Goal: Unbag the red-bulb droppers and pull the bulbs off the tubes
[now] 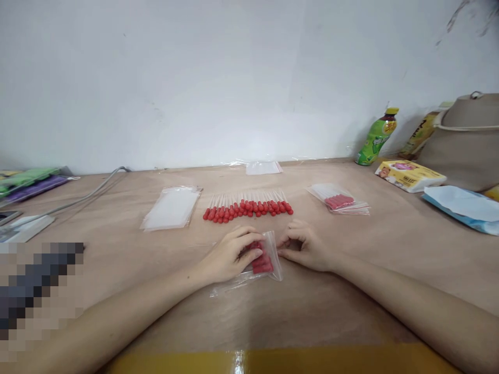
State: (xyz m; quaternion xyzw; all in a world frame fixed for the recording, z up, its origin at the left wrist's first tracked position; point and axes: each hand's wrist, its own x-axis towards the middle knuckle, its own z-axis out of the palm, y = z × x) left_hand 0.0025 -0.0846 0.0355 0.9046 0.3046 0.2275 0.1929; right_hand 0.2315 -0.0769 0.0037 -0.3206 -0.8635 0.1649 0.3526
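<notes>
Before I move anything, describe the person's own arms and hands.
The left hand and right hand are bare: no gloves, rings or watch show. No sleeves cover the visible forearms. A small dark spot sits near the left wrist.

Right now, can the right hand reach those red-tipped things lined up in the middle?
Probably yes: the right hand is near one end of the red-tipped things, and nothing seems in between.

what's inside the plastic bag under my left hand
Red pieces show through the clear plastic bag; your left hand covers part of it, so how many can't be seen.
</notes>
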